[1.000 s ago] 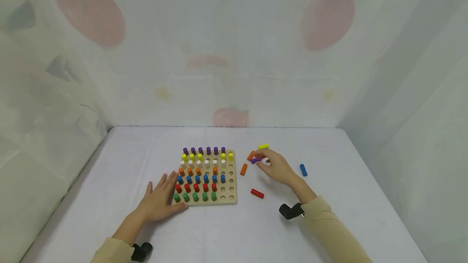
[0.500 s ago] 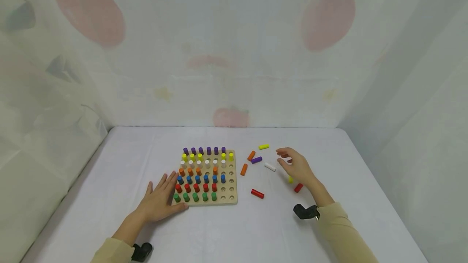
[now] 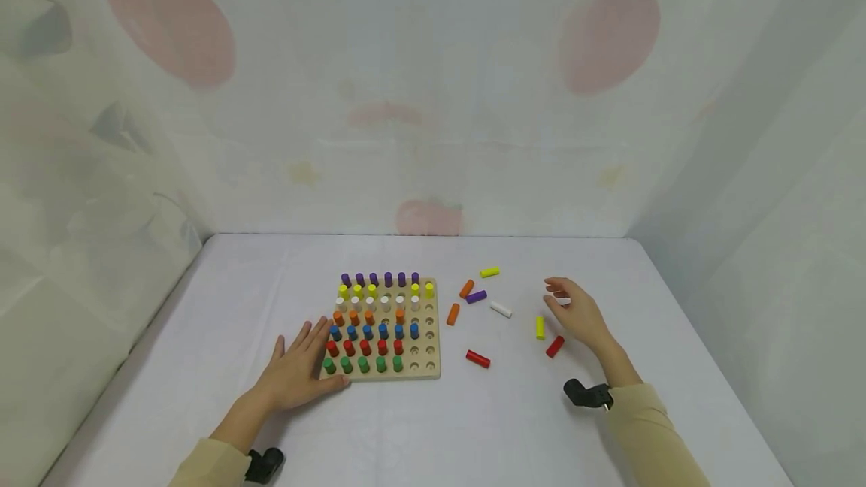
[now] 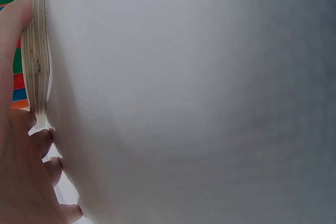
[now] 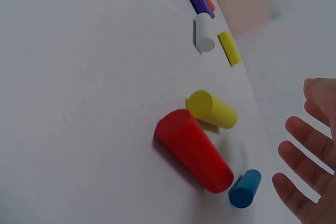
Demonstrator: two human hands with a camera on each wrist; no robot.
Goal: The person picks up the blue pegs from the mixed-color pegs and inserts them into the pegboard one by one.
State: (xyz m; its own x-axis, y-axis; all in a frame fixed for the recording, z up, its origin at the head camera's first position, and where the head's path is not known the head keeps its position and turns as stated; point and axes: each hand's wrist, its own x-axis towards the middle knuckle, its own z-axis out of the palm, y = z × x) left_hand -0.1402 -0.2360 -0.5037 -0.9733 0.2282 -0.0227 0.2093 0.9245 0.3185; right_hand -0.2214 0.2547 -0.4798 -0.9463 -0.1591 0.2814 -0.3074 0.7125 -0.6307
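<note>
A wooden pegboard point(image 3: 422, 358) carries rows of upright purple, yellow, white, orange, blue, red and green pegs. My left hand point(image 3: 291, 376) rests at its left edge, fingers spread and thumb on the front left corner. My right hand point(image 3: 580, 316) hovers over the table's right part with loosely bent fingers and holds nothing. Just left of it lie a yellow peg point(image 3: 540, 328) and a red peg point(image 3: 555, 346). In the right wrist view a blue peg point(image 5: 245, 188) lies close to the fingertips; the hand hides it from the head view.
Between board and right hand lie a white peg point(image 3: 501, 309), a purple peg point(image 3: 476, 297), orange pegs point(image 3: 453, 314), another yellow peg point(image 3: 490, 272) and another red peg point(image 3: 478, 358). Behind the white table point(image 3: 433, 442) hangs a pale printed curtain point(image 3: 487, 171).
My right hand has let go of the purple peg, which lies beside an orange one, and has moved right, uncovering the white, yellow and red pegs. My left hand stays in place.
</note>
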